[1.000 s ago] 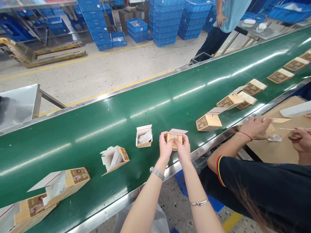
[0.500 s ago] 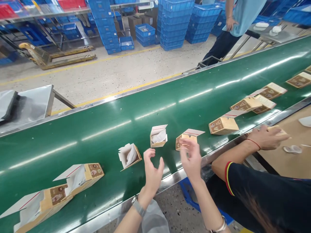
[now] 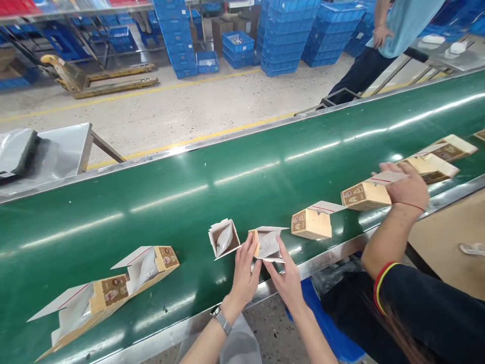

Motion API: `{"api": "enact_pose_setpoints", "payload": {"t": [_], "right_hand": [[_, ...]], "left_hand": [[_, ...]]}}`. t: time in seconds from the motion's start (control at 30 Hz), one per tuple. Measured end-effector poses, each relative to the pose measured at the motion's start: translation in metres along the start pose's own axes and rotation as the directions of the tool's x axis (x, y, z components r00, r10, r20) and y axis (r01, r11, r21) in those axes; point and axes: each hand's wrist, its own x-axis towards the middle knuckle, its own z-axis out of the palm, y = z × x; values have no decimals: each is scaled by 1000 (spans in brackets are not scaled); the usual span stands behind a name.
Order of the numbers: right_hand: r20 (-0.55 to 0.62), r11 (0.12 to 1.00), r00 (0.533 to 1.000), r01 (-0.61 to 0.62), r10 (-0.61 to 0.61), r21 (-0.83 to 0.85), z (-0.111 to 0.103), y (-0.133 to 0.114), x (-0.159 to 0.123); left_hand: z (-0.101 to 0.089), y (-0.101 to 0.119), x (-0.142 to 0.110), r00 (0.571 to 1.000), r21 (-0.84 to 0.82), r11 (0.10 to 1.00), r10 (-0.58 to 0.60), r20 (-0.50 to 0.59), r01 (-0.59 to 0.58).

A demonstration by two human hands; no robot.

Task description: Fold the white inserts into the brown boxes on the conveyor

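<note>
Two hands, left hand (image 3: 244,275) and right hand (image 3: 288,280), grip one open carton (image 3: 267,243).

The one camera sits on my head and looks forward and down, tilted a little so the green conveyor belt (image 3: 227,187) runs slantwise from lower left to upper right. It is close: my left hand (image 3: 244,275) and right hand (image 3: 288,283) fill the lower middle, just under the lens. Beyond the belt it takes in the floor (image 3: 170,111) and the stacked blue crates (image 3: 288,35) farther off. A co-worker's arm (image 3: 394,232) enters from the right edge.
</note>
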Motion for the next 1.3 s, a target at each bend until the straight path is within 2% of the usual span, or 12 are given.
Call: {"api": "enact_pose_setpoints", "payload": {"t": [0.1,0.27,0.5,0.67,0.73,0.8,0.9,0.97,1.03,1.13,1.2,1.3], "right_hand": [[-5,998,999,48,-48,-29,-4,8,8],[-58,999,998,35,-37,-35,0,14,16],[-284,998,959,-28,13,-47,10,26,-2],[-273,993,958,57,-82,-99,-2,27,9],[-298,996,954,14,-41,-93,-8,22,19],[-351,997,934,-71,59,-21,-11,14,29],[-411,951,865,-208,288,229,-7,6,42],[-420,902,820,-247,389,354,-3,4,49],[-404,866,802,-260,440,427,0,6,56],[-364,826,780,-324,509,461,0,12,66],[-367,827,766,-364,528,429,-2,15,71],[-405,852,761,-369,506,372,-8,17,76]], "left_hand": [[-2,-8,3,998,7,998,55,24,-55],[-2,-10,21,969,-42,971,239,55,-237],[5,7,36,989,21,995,99,111,-102],[16,19,49,996,-76,996,45,74,-40],[21,26,56,999,-89,996,1,43,3],[27,34,64,998,-111,992,-59,-10,58],[38,42,74,981,-247,957,-177,-82,152],[44,44,81,963,-356,914,-248,-107,196],[47,43,90,956,-448,865,-286,-69,227],[48,38,106,946,-559,767,-300,122,315],[50,36,114,928,-573,731,-312,202,370],[59,36,118,931,-539,762,-337,143,359]]}}
